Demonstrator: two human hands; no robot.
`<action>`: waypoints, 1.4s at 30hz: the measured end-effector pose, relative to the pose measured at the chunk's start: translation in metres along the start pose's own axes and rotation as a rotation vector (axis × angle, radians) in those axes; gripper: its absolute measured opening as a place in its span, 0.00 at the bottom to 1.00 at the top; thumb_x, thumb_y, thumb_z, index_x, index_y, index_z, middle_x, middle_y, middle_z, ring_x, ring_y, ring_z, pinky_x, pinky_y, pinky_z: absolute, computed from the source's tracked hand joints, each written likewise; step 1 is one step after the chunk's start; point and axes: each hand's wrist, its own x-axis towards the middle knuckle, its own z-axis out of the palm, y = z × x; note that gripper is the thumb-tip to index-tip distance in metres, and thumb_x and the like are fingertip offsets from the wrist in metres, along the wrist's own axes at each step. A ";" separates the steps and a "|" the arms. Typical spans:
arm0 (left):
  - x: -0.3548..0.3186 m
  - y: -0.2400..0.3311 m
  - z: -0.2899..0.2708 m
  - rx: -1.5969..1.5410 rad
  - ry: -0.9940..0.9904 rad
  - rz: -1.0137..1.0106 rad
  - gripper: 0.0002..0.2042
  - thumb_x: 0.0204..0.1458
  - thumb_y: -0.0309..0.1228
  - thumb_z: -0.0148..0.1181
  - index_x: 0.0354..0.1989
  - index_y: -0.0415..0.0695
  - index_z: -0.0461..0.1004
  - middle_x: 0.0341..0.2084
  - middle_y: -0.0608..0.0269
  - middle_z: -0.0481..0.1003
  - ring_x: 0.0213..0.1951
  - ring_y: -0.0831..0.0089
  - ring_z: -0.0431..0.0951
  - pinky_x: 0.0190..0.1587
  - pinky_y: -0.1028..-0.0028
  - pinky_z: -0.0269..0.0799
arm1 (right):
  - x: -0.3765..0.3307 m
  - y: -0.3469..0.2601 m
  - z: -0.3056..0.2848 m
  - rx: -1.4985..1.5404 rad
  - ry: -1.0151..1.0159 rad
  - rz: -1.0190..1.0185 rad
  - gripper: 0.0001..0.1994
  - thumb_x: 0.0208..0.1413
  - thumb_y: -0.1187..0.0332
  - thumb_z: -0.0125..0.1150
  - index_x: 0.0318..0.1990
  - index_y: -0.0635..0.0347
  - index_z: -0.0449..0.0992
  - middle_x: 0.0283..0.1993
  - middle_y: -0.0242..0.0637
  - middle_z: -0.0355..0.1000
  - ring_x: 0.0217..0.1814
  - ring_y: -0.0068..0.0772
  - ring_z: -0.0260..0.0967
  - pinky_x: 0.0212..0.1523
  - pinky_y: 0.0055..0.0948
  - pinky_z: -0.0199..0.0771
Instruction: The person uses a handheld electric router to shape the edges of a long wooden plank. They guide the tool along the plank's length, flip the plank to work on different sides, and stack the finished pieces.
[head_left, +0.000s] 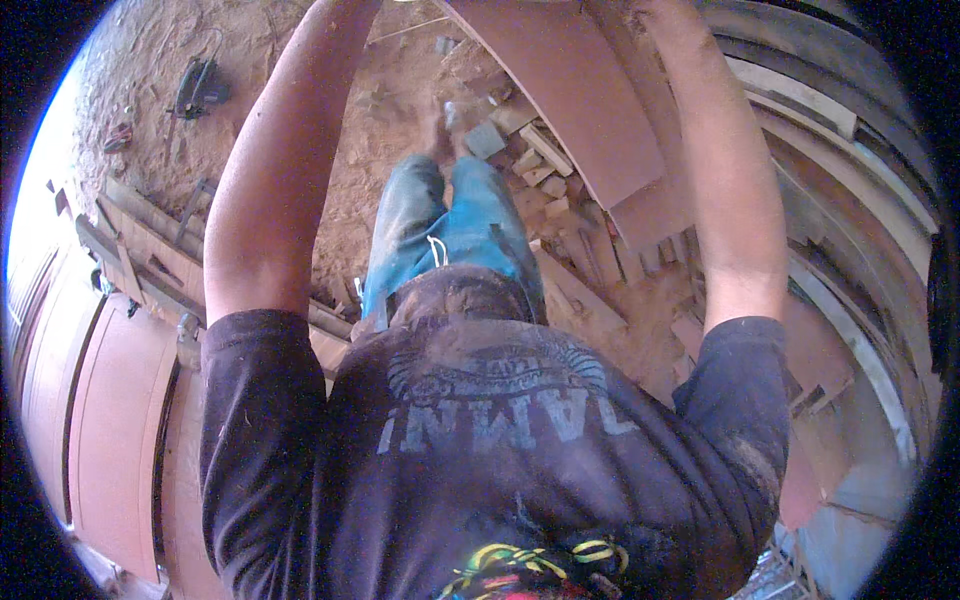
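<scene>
Both my arms reach up past the upper edge of the picture. The left forearm [290,130] leaves it at the top left of centre, so my left hand lies outside the frame. On the other side the right forearm [725,150] runs up beside a long reddish-brown board [570,90]; my right hand is cut off at the edge too. Whether either hand touches the board does not show. A second flat brown piece [655,210] lies partly under the board's near end.
Wood offcuts [545,165] litter the sawdust-covered ground [350,190] around my feet. A dark corded tool [203,92] lies at the far left. Long planks [830,150] are stacked on the right. Wide reddish panels [120,400] stand at the left, near a timber frame [150,250].
</scene>
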 end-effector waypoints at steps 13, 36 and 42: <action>-0.006 -0.006 0.008 -0.004 0.032 0.203 0.34 0.55 0.48 0.70 0.63 0.36 0.71 0.58 0.39 0.74 0.62 0.43 0.74 0.63 0.53 0.69 | -0.015 0.004 -0.009 -0.175 -0.032 0.193 0.08 0.56 0.70 0.69 0.43 0.57 0.82 0.27 0.26 0.75 0.27 0.26 0.71 0.30 0.30 0.71; -0.105 -0.005 -0.033 -0.074 -0.065 -0.011 0.39 0.46 0.49 0.75 0.61 0.39 0.65 0.54 0.44 0.72 0.58 0.45 0.77 0.61 0.53 0.72 | -0.100 0.040 -0.001 -0.269 0.048 -0.030 0.10 0.48 0.72 0.74 0.39 0.55 0.82 0.31 0.30 0.80 0.34 0.27 0.79 0.37 0.32 0.79; -0.127 0.003 -0.042 -0.042 -0.064 -0.021 0.42 0.45 0.51 0.75 0.64 0.37 0.65 0.54 0.45 0.74 0.58 0.46 0.78 0.60 0.54 0.74 | -0.123 0.054 -0.006 -0.220 0.069 -0.112 0.11 0.47 0.72 0.73 0.39 0.55 0.80 0.32 0.30 0.80 0.34 0.27 0.80 0.37 0.31 0.80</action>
